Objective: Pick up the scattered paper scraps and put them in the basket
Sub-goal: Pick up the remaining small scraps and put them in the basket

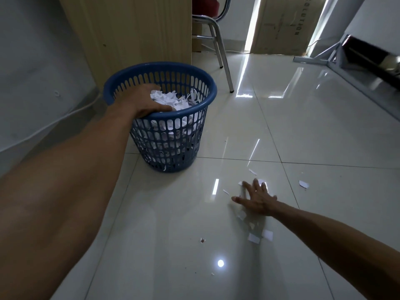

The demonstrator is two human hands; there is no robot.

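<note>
A blue slotted plastic basket [194,89] stands on the tiled floor, well filled with white paper scraps [173,99]. My left hand [144,101] reaches over the near rim into the basket, its fingers down among the paper; whether it holds anything I cannot tell. My right hand [256,199] lies flat on the floor with fingers spread, touching small white scraps [260,181] at its fingertips. More scraps lie loose around it: one to the right [303,184], two nearer to me [253,238], and a tiny one [202,240] at the front.
A wooden cabinet side [138,29] rises just behind the basket. A chair's metal leg [227,70] stands to its right, a cardboard box [281,24] at the back, and a grey metal frame [337,57] at the far right. A white cable [65,114] runs along the left wall.
</note>
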